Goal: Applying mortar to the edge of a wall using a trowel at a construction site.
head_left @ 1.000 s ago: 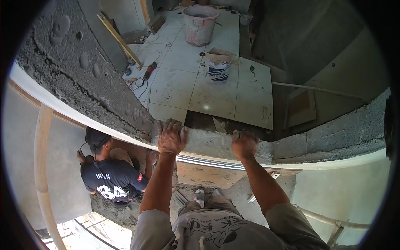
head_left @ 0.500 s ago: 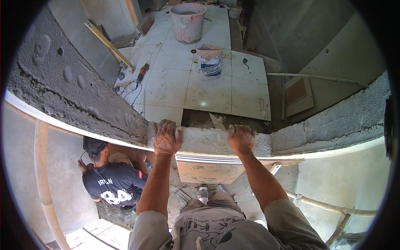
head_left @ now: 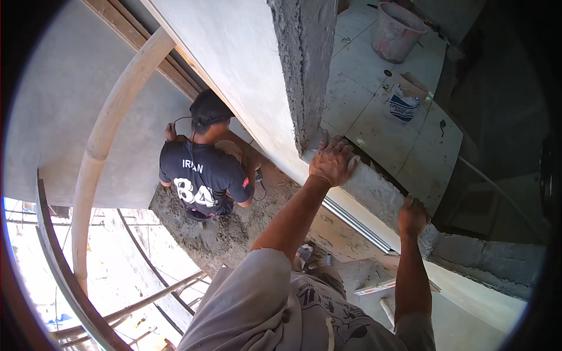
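A rough grey concrete sill (head_left: 374, 190) runs slantwise across the wall opening in front of me. My left hand (head_left: 333, 162) lies on top of it with fingers stretched out, near the foot of the rough wall edge. Farther right, my right hand (head_left: 413, 217) is curled over the same sill, gripping it, its fingertips partly hidden. Neither hand carries a loose object. Below the sill, pale metal-like strips (head_left: 357, 225) lie close to the wall.
A co-worker (head_left: 202, 158) in a dark shirt and cap crouches at left. Beyond the sill, a bucket (head_left: 398, 32) and an open bag (head_left: 407, 99) stand on pale tiles. A bamboo pole (head_left: 105, 128) rises at left; below are more poles (head_left: 134, 307) and a bright drop.
My view has swung left and tilted, bringing the co-worker nearer the middle and showing the bright area at lower left. Both hands remain on the sill.
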The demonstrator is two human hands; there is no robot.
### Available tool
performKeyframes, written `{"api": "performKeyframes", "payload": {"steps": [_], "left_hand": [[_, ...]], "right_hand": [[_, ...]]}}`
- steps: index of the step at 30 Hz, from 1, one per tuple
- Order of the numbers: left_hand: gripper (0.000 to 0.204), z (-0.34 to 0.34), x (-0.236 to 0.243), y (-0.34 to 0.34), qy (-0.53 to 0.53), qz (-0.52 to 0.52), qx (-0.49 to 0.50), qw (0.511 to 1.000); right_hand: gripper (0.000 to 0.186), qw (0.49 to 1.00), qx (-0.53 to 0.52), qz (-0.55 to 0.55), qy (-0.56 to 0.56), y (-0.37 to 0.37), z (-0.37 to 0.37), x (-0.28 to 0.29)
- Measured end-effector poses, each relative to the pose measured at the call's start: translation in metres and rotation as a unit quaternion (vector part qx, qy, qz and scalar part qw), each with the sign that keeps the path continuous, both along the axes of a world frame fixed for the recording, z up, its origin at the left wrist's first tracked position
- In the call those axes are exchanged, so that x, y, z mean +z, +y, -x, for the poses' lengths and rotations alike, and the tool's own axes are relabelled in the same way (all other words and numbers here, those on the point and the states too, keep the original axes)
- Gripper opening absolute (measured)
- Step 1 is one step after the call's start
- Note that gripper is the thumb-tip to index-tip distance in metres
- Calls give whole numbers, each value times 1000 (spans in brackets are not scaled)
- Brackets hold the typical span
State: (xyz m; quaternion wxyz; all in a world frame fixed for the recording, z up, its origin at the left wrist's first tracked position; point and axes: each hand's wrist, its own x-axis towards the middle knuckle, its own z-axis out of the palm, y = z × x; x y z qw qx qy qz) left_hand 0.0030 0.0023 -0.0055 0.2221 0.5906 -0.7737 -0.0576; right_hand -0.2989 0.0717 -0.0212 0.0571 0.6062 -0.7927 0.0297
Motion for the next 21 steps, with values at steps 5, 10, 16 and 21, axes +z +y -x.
{"api": "performKeyframes", "payload": {"steps": [5,10,16,21], "left_hand": [[40,7,0,-1,28,13,5,1000],[39,6,2,0,34,8,-4,999],[37,4,-1,1,22,36,8,999],[48,4,9,0,35,-40,-10,999]], "right_hand": [[30,988,87,37,122,2,28,-26],[35,992,55,69,88,1,28,-34],[40,994,47,75,58,0,18,-21],[38,990,65,93,82,0,28,-31]]}}
